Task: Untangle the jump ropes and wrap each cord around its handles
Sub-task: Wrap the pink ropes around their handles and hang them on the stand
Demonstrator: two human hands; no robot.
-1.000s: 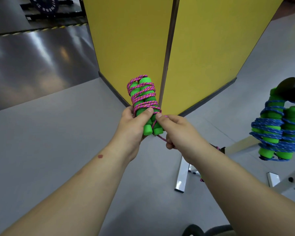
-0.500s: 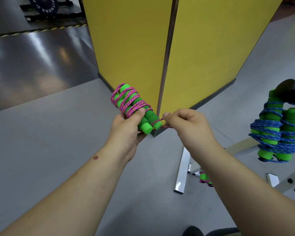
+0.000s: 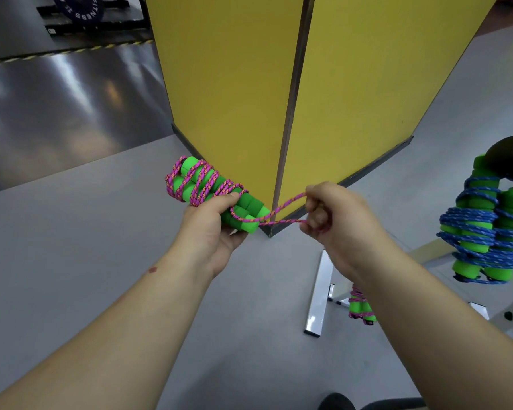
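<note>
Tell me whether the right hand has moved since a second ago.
Yes. The right hand has pulled rightward, away from the green handles, crossing the yellow pillar's corner edge, drawing out a pink cord loop.

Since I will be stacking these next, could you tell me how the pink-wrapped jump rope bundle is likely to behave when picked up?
The pink-wrapped bundle probably feels light: its green handles look like foam and the left hand holds it alone. The loose cord loop pinched by the right hand looks floppy, so the wraps may unwind if released. Being made of round handles, it may roll when set down.
</note>
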